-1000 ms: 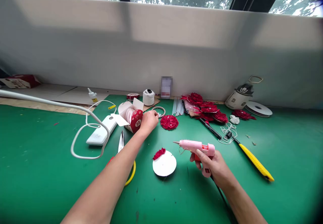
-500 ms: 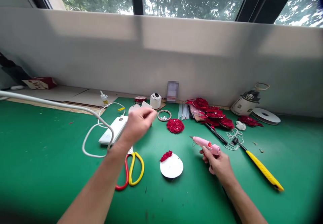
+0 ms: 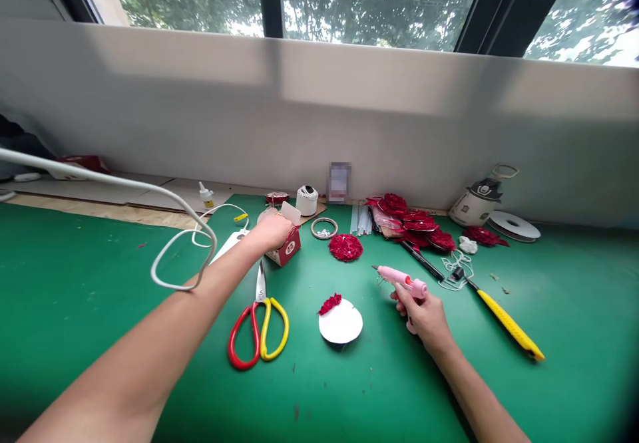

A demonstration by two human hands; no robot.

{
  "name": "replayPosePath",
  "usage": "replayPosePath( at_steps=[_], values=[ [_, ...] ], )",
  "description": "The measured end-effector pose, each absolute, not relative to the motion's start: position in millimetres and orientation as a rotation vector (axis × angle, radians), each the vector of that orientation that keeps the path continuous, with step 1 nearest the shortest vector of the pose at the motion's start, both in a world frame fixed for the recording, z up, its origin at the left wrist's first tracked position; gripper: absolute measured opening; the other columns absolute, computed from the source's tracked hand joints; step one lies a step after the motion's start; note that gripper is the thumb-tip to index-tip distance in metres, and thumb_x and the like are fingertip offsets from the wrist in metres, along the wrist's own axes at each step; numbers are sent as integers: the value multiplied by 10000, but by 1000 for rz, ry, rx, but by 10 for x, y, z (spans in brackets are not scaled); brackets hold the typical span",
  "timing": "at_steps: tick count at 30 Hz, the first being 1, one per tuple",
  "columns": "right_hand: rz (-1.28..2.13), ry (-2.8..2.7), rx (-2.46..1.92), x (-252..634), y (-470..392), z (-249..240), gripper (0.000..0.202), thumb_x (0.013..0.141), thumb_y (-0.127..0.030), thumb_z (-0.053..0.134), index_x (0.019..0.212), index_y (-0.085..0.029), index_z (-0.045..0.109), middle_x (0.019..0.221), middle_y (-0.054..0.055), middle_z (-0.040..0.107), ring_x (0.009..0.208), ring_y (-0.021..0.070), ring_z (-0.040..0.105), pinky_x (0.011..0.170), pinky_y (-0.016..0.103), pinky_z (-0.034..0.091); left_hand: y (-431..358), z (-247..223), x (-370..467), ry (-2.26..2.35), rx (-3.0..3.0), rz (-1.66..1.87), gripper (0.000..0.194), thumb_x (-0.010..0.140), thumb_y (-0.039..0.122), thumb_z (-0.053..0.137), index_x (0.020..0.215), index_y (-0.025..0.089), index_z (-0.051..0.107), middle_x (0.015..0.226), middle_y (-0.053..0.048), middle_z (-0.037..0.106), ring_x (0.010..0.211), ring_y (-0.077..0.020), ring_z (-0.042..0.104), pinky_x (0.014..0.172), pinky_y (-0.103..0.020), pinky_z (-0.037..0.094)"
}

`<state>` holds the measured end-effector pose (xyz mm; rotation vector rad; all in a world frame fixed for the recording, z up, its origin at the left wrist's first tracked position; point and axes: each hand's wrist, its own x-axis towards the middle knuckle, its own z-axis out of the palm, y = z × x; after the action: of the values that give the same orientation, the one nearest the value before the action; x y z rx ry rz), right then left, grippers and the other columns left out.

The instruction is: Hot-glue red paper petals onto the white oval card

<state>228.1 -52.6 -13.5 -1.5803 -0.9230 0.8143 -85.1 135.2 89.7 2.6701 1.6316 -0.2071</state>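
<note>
My left hand (image 3: pixel 273 232) reaches down into the top of a small red box (image 3: pixel 289 249). Its fingers are hidden by the box and the back of the hand. My right hand (image 3: pixel 423 313) is wrapped around the grip of a pink glue gun (image 3: pixel 402 278), whose nozzle points left. Between the hands lies a white disc (image 3: pixel 342 323) with a red ruffled piece (image 3: pixel 330 303) on its upper left edge. Behind it rests a round red sequinned piece (image 3: pixel 345 247). Scissors (image 3: pixel 262 336) with one red and one yellow handle lie below my left wrist.
A white cable (image 3: pixel 170 193) loops above the mat near my left forearm. At the back are a ring (image 3: pixel 324 229) holding small white beads, glue sticks (image 3: pixel 360 219) and a pile of red flowers (image 3: pixel 419 222). A yellow utility knife (image 3: pixel 509 323) lies right of the glue gun.
My left hand has moved down onto the red box, which it covered before. The glue gun stays in my right hand, almost unmoved. The view has shifted slightly.
</note>
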Motion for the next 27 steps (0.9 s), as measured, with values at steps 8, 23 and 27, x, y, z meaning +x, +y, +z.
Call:
replayPosePath(
  at_steps=[8,23,27],
  values=[
    [828,-914,-1554,2260,-509,-99,537,614,-642,736,739,-120,720,607,85,684,472,152,547,415,272,426,1507,872,-737,1507,2709,-436,140,683,191,679,805,143,731,1036,-155,729,971,-308,664,822,-309,474],
    [836,-922,-1530,2226,-524,27,503,601,-638,724,654,-139,701,538,55,642,455,146,531,431,275,445,1501,863,-759,1388,2587,-557,119,782,216,731,852,132,682,976,-89,705,975,-244,652,883,-396,516],
    [831,-923,-1530,2229,-521,24,508,612,-631,720,686,-128,705,583,63,663,464,139,537,436,270,450,1516,882,-710,1395,2549,-433,272,879,298,654,1073,108,639,1090,-107,655,962,-214,638,852,-418,542]
  ],
)
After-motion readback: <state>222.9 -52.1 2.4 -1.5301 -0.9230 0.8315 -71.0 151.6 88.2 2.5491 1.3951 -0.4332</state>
